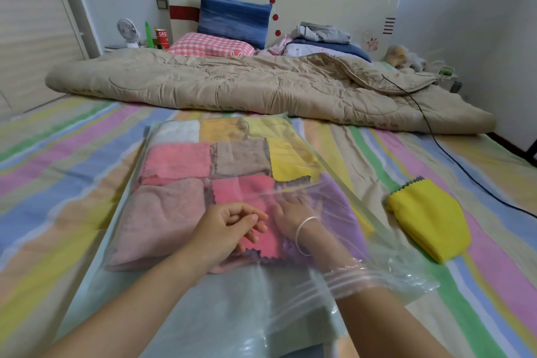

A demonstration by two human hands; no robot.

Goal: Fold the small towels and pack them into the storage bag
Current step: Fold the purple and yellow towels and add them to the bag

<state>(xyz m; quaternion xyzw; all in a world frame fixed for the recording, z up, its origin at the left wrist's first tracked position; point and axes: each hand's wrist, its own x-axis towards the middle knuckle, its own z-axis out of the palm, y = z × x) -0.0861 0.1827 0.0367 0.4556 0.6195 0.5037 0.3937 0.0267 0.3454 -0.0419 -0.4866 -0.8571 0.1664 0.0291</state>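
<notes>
Right hand (291, 213) inside storage bag (203, 314), hazy behind the plastic.

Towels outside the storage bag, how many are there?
1: a folded yellow towel lies on the striped sheet, right of the storage bag. Others could be hidden under the quilt.

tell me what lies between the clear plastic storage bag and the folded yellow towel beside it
Only bare striped bedsheet lies between the clear plastic storage bag and the folded yellow towel, as the head view shows.
</notes>
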